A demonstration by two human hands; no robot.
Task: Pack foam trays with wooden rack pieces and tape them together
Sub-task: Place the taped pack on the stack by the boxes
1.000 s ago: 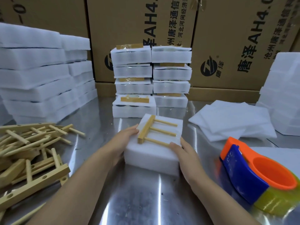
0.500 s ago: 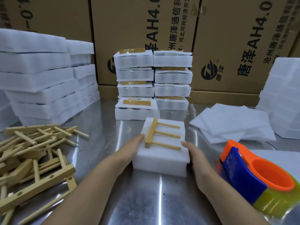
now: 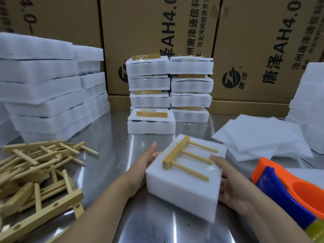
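Center of steel counter point(image 3: 112, 142): one white foam tray pack point(image 3: 182, 188), turned at an angle to the viewer, held between both hands. A wooden rack piece point(image 3: 187, 159) lies flat on its top face, a bar with three dowels pointing right. A bit of clear tape point(image 3: 213, 167) shows at the top right edge, over a dowel tip. Left hand point(image 3: 144, 166) is spread flat against the pack's left wall, fingers straight, forefinger pointing away. Right hand point(image 3: 234, 185) grips the right edge: thumb laid on top at the tape, fingers against the side wall. Left of the counter: loose heap of rack pieces point(image 3: 35, 169), near but apart from the pack. Behind the pack: two columns of finished taped packs point(image 3: 169, 92), one more pack set in front of them. Far left, tall stacks of foam trays point(image 3: 43, 85). Right, thin foam sheets point(image 3: 259, 137) fanned out; beyond them another foam stack point(image 3: 312, 102). Near right, orange and blue tape dispenser point(image 3: 289, 193), just beside the right wrist. Printed cardboard boxes point(image 3: 245, 41) wall the back.
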